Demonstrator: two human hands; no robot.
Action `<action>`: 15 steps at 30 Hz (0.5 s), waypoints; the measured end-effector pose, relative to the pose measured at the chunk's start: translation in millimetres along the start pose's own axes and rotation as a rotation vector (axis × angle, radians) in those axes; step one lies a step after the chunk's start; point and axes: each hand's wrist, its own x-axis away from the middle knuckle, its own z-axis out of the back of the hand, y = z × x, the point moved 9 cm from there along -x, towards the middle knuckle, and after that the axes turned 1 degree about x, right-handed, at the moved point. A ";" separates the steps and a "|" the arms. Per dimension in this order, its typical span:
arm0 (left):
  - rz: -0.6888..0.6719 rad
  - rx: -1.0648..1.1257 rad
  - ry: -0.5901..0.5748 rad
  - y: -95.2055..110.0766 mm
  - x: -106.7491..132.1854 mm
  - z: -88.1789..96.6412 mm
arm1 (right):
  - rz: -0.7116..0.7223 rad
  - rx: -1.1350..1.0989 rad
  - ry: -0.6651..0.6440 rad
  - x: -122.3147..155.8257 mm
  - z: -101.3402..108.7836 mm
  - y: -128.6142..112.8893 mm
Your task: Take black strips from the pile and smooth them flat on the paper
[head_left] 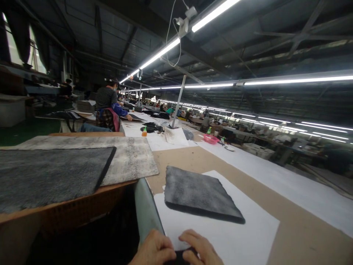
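At the bottom edge of the view, my left hand [156, 249] has its fingers bent and pressed together on a strip of black material [179, 255]. My right hand [202, 249] meets the same strip from the other side, its lower fingers closed against it while the upper finger arches above. Most of the strip is hidden by the hands and cut off by the frame. Just beyond them a dark grey fleecy piece [200, 193] with a black edge lies flat on a white paper sheet [259, 230].
Stacked on the left are a larger grey fleecy piece [52, 173] and a mottled pale board [138, 158]. Farther along the table are an orange glue bottle [144, 131], black scraps [151, 127], a pink basket [211, 139] and an upright pole [179, 101]. A co-worker [107, 99] stands at the far left.
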 end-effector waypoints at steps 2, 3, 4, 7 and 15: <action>0.007 -0.017 0.002 2.5 0.8 0.0 | -0.102 -0.054 -0.123 -9.9 -17.3 -8.5; 0.018 -0.030 -0.003 3.3 1.3 0.3 | -0.161 -0.076 -0.155 -11.8 -22.2 -7.4; 0.032 -0.043 -0.011 3.8 1.8 0.8 | -0.209 -0.092 -0.164 -12.1 -24.1 -4.5; 0.052 -0.051 -0.017 4.0 1.7 4.7 | -0.244 -0.130 -0.117 -7.3 -14.1 4.2; 0.026 -0.273 0.004 -36.7 -2.4 39.0 | -0.401 -0.095 -0.078 34.7 81.9 67.8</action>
